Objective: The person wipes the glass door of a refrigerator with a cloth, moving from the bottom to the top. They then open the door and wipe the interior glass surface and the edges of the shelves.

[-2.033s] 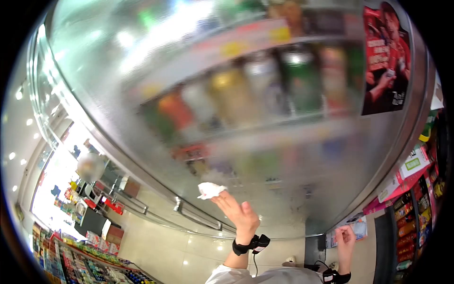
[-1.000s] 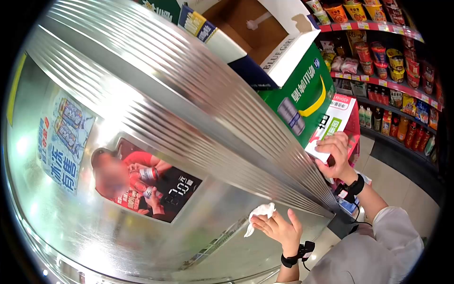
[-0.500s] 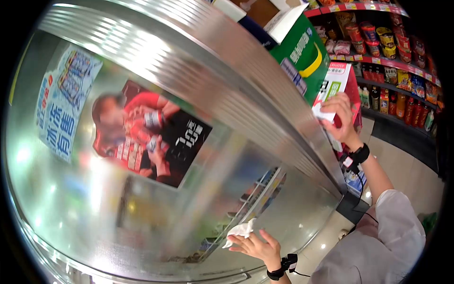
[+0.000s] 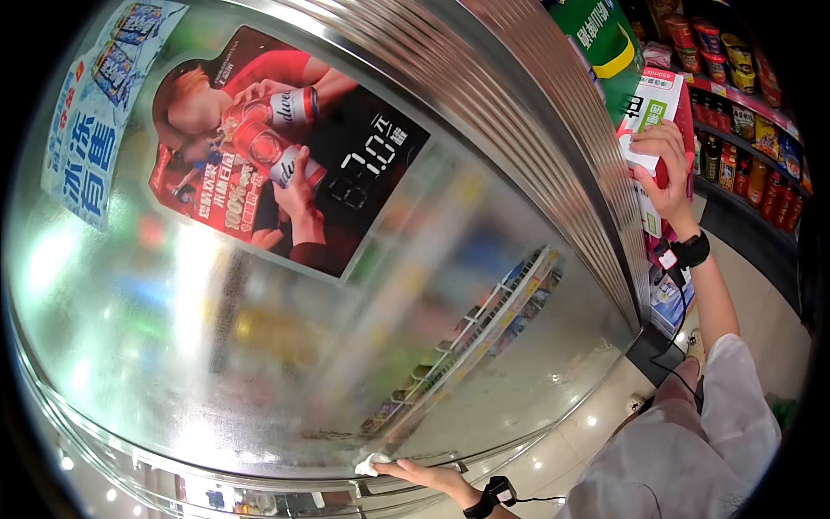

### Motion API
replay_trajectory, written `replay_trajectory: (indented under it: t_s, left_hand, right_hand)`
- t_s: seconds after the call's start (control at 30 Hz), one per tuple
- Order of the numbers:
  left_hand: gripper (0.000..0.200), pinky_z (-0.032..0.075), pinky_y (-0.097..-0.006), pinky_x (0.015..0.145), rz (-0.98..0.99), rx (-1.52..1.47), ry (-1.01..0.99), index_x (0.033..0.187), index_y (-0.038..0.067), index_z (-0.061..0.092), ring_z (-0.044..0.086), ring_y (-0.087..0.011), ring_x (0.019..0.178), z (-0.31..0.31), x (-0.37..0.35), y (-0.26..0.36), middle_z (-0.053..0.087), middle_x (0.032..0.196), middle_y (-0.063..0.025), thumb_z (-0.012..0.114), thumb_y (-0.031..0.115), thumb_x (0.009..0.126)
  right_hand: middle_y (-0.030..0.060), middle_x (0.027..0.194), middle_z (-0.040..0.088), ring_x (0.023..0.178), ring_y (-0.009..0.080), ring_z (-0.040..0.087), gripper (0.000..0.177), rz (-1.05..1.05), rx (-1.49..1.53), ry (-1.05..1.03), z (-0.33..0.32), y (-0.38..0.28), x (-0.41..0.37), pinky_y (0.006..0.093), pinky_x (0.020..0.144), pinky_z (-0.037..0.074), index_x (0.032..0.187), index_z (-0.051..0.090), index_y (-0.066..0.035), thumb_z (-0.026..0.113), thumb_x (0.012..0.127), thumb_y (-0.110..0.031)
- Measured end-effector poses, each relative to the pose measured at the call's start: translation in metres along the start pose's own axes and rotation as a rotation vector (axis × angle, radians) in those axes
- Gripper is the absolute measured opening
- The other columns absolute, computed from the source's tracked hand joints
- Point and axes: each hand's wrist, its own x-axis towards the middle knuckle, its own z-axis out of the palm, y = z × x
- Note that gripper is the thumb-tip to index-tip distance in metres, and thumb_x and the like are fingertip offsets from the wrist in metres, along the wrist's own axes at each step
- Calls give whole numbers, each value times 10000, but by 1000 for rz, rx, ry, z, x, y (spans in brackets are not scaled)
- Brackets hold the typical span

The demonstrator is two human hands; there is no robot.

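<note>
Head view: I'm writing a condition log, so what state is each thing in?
Glass panel: mostly fogged, clearer in a slanting strip
White cloth: crumpled, at the left fingertips
Left hand: stretched out toward the cloth
Right hand: fingers bent, against the white box
Red poster: on the glass, lying flat
Left wristband: strapped on, cable attached
Right wristband: strapped on

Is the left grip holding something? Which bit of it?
A crumpled white cloth, by its edge nearest the left grip; whether it is pinched or only pressed, I can't tell.
</note>
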Motion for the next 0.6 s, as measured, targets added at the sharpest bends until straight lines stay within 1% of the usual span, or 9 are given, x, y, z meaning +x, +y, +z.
replay_trajectory:
  t_s: [0.2, 0.33, 0.4, 0.5, 0.57, 0.6]
  left_hand:
    - [676, 6, -404, 1123, 25, -49, 9, 1427, -27, 30, -12, -278, 1396, 28, -14, 36, -34, 1500, -192, 266, 405, 963]
    - [683, -25, -409, 1121, 79, -70, 54, 1424, -30, -2, -58, -278, 1394, 57, -17, 68, -80, 1497, -191, 247, 409, 963]
    - [686, -40, -411, 1120, 94, -71, 79, 1422, -32, -18, -82, -279, 1393, 67, -24, 80, -103, 1496, -190, 237, 410, 963]
    - [689, -60, -455, 1107, 264, -29, -97, 1421, -42, 9, -111, -339, 1380, 91, -52, 93, -109, 1485, -224, 242, 414, 961]
    - [709, -73, -529, 1079, 345, 70, -191, 1430, -24, 44, -143, -410, 1357, 112, -74, 114, -120, 1465, -273, 276, 440, 946]
    - [719, -71, -558, 1065, 434, 88, -209, 1431, -19, 68, -151, -435, 1347, 125, -82, 114, -122, 1456, -293, 300, 447, 934]
  right_hand:
    - [109, 948, 603, 955, 288, 533, 210, 14, 7, -2, 1, 2, -1, 470, 989, 315, 895, 591, -50, 640, 709, -135]
    - [98, 964, 614, 968, 289, 531, 219, 17, 18, 0, 1, 5, -3, 473, 987, 316, 895, 592, -56, 647, 691, -113]
    - [101, 966, 620, 970, 291, 530, 225, 22, 20, -12, 1, 6, -3, 478, 986, 313, 896, 591, -57, 648, 692, -131]
    - [99, 971, 626, 962, 290, 530, 236, 24, 29, -7, 2, 10, -5, 480, 979, 314, 896, 594, -64, 652, 687, -157]
    - [86, 971, 627, 970, 284, 525, 242, 33, 69, -11, 3, 11, -5, 469, 973, 313, 903, 600, -72, 656, 689, -171]
    - [81, 975, 626, 973, 282, 524, 244, 32, 70, -6, 3, 12, -5, 466, 974, 310, 903, 601, -74, 657, 687, -173]
